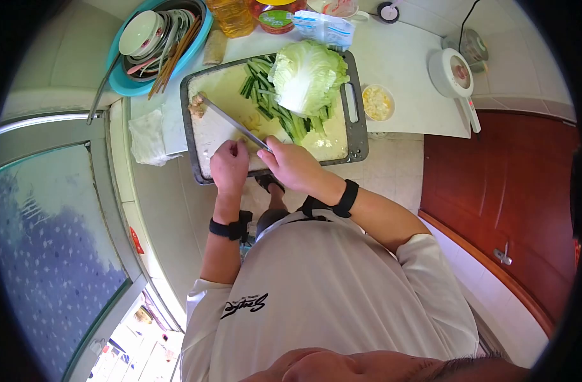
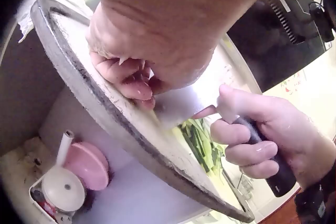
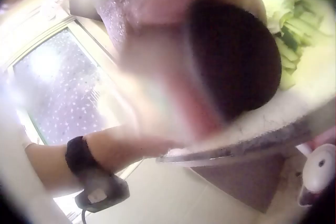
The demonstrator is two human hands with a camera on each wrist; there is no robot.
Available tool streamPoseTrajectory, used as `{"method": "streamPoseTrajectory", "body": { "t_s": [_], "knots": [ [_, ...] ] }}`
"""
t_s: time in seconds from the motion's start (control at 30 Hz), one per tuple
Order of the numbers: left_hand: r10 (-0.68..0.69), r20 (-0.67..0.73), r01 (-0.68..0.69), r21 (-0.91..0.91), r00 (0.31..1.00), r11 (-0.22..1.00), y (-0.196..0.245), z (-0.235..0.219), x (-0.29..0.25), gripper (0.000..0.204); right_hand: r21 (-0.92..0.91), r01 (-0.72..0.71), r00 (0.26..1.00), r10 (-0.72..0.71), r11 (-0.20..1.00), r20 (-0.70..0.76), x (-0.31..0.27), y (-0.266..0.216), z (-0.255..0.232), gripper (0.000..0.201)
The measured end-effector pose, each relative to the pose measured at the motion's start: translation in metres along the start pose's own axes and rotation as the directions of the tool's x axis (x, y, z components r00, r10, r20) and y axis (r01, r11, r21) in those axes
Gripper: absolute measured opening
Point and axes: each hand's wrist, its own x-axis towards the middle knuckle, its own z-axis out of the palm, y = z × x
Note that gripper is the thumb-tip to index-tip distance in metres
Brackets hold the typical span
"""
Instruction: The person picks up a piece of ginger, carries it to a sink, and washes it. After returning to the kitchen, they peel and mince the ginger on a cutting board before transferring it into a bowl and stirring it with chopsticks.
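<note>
My right hand (image 1: 294,164) grips the black handle (image 2: 265,155) of a kitchen knife. Its broad blade (image 1: 230,122) points far-left across the grey-rimmed cutting board (image 1: 208,137). Beside the blade, at the board's near edge, is my left hand (image 1: 229,164), fingers curled in and small pale bits on them. I cannot tell whether a piece is between those fingers. A knobbly ginger piece (image 1: 196,106) lies by the knife's far end, thin yellowish slices (image 1: 251,121) past the blade. Green cucumber strips (image 1: 259,86) and a Chinese cabbage (image 1: 307,76) cover the board's right half.
A bowl of chopped pale pieces (image 1: 378,103) stands right of the board. Behind the board are an oil bottle (image 1: 231,16), a red-filled jar (image 1: 275,16) and a packet (image 1: 322,28). A blue basin (image 1: 119,79) holds dishes and chopsticks; a white pot (image 1: 450,70) is far right.
</note>
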Motion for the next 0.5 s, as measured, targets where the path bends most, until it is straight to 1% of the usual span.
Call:
{"method": "streamPoseTrajectory", "body": {
  "t_s": [0.13,0.2,0.23,0.3,0.33,0.4,0.43,0.5],
  "knots": [
    [0.007,-0.003,-0.007,0.006,1.000,1.000,0.002,0.007,0.007,0.029,-0.021,0.041,0.999,-0.041,0.999,0.010,-0.016,-0.007,-0.009,0.028],
    [-0.019,0.025,0.018,0.040,1.000,0.999,0.003,0.008,0.010,0.029,-0.075,0.084,0.996,-0.084,0.994,-0.004,-0.026,-0.009,-0.013,0.026],
    [-0.018,0.026,0.017,0.037,0.999,0.999,0.005,0.008,0.010,0.029,-0.078,0.082,0.997,-0.083,0.994,-0.005,-0.028,-0.012,-0.015,0.026],
    [-0.013,0.032,0.011,0.071,0.999,0.997,0.009,0.006,0.011,0.029,-0.130,0.010,0.998,-0.002,0.991,0.057,-0.031,-0.015,-0.019,0.025],
    [-0.013,0.035,0.010,0.072,0.999,0.997,0.007,0.007,0.012,0.029,-0.129,0.007,0.998,0.000,0.992,0.056,-0.027,-0.012,-0.015,0.025],
    [0.003,0.072,-0.008,0.059,0.997,0.998,0.001,0.009,0.015,0.029,-0.116,0.057,0.998,-0.058,0.992,0.002,-0.015,-0.005,-0.005,0.024],
    [0.012,0.071,-0.016,0.062,0.997,0.998,0.001,0.008,0.016,0.029,-0.114,0.058,0.998,-0.059,0.992,-0.007,-0.015,-0.005,-0.005,0.024],
    [-0.031,0.091,0.026,0.058,0.995,0.998,0.003,0.007,0.017,0.028,-0.087,0.079,0.997,-0.080,0.993,-0.015,-0.016,-0.007,-0.006,0.025]
  ]
}}
